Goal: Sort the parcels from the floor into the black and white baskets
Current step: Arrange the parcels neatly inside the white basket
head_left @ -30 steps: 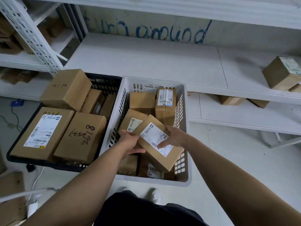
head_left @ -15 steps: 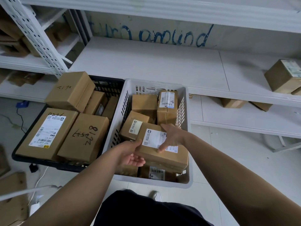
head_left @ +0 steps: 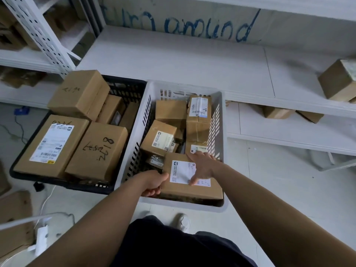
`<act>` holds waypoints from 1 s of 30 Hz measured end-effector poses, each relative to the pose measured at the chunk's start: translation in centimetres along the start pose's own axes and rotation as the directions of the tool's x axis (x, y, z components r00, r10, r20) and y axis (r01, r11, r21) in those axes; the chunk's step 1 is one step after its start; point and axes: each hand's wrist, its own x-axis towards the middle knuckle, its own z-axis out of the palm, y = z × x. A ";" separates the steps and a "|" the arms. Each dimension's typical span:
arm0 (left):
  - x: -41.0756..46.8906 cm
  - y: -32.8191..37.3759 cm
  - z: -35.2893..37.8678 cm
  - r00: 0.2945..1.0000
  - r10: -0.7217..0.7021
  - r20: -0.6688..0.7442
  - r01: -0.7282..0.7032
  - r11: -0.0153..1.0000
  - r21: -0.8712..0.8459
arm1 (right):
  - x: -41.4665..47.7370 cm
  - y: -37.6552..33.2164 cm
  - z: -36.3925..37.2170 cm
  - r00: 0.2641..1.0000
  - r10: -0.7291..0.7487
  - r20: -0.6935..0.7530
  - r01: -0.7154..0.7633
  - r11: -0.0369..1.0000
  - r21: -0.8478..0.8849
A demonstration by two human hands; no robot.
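A brown cardboard parcel [head_left: 181, 189] with a white label lies flat at the near end of the white basket [head_left: 218, 122], on top of other parcels. My left hand [head_left: 152, 183] grips its left edge, thumb on top. My right hand [head_left: 202, 166] rests on its label with straight fingers. The white basket holds several smaller labelled parcels [head_left: 159, 139]. To its left stands the black basket [head_left: 123, 87], filled with larger parcels [head_left: 96, 151], some with handwriting.
White shelving [head_left: 183, 60] runs behind the baskets, with a box [head_left: 337, 79] at the right and more boxes [head_left: 277, 112] on the lower shelf. Cardboard [head_left: 13, 209] and cables lie on the floor at the left. My shoe [head_left: 181, 221] is just below the white basket.
The parcel came down from a tilted hold above the basket and now lies flat at the basket's near end. Both hands followed it downward.
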 end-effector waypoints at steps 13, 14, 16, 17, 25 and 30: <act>1.9 1.5 -1.3 0.994 0.100 -0.039 -0.101 0.995 -0.022 | 0.5 1.4 0.2 1.000 -0.006 0.026 0.005 0.999 0.054; 1.9 1.5 -1.3 0.995 0.099 -0.035 -0.100 0.995 -0.028 | 0.7 1.4 0.3 1.000 -0.004 0.027 0.002 0.998 0.055; 2.2 1.4 -1.3 0.995 0.094 -0.020 -0.094 0.995 -0.043 | 1.1 1.5 0.6 0.999 0.003 0.041 -0.006 0.997 0.077; 2.2 1.4 -1.4 0.996 0.089 -0.010 -0.090 0.995 -0.046 | 1.3 1.6 0.6 0.999 0.002 0.050 -0.007 0.995 0.098; 2.2 2.9 -2.4 0.999 0.033 0.038 -0.032 0.998 -0.048 | 2.2 1.4 -0.8 0.992 -0.064 0.113 0.039 0.975 0.217; 1.8 4.3 -3.9 0.994 0.092 0.053 -0.080 0.977 -0.198 | 3.4 0.9 -2.6 0.987 -0.087 0.134 0.067 0.986 0.149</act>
